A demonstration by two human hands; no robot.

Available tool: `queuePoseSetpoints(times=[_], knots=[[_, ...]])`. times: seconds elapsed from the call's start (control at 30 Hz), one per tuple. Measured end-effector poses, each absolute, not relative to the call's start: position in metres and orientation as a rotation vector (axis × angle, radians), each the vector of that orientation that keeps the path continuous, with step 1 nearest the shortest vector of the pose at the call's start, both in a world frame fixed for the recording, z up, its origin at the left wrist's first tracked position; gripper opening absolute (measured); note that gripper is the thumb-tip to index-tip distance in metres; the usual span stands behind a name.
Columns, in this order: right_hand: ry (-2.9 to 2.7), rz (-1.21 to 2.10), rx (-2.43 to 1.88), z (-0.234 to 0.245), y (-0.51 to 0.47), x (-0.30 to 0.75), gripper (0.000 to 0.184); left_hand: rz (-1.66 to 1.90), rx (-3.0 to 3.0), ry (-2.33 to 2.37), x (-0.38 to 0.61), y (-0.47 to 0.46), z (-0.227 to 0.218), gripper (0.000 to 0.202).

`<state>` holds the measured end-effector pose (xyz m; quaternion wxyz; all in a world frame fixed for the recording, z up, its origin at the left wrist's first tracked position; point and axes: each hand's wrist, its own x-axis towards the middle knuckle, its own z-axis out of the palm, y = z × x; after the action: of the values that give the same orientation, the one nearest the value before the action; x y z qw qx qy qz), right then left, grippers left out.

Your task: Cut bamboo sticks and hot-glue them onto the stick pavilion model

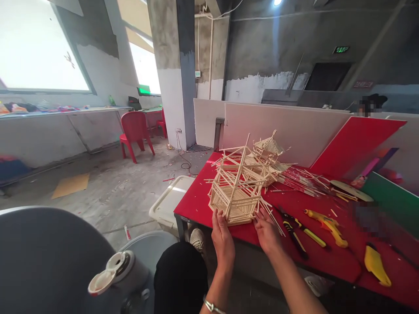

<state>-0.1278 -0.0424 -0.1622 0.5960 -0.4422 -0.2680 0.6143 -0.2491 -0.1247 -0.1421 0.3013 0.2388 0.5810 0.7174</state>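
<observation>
A model building made of thin wooden sticks (pixel 236 187) stands on the red table (pixel 196 203) near its front edge. My left hand (pixel 222 235) touches the model's lower front edge, fingers curled against the sticks. My right hand (pixel 266 231) rests at the model's right base corner, fingers bent on loose sticks (pixel 270 211) there. A second, smaller stick roof piece (pixel 269 148) sits behind the model.
Black-and-yellow pliers (pixel 294 229), a yellow glue gun (pixel 327 224) and a yellow tool (pixel 376 264) lie to the right. Loose sticks (pixel 301 179) spread behind. A white bin (pixel 168 203) stands left of the table, a red chair (pixel 135 133) farther off, a lidded bottle (pixel 119 272) near my knee.
</observation>
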Motion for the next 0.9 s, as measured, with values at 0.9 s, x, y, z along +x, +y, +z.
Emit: queuePoseSetpoints(times=[0.9], knots=[[-0.998,1.075,-0.892,-0.180,-0.046,-0.119,0.070,2.294,0.623,1.742,-0.277,-0.111,-0.115,0.036]])
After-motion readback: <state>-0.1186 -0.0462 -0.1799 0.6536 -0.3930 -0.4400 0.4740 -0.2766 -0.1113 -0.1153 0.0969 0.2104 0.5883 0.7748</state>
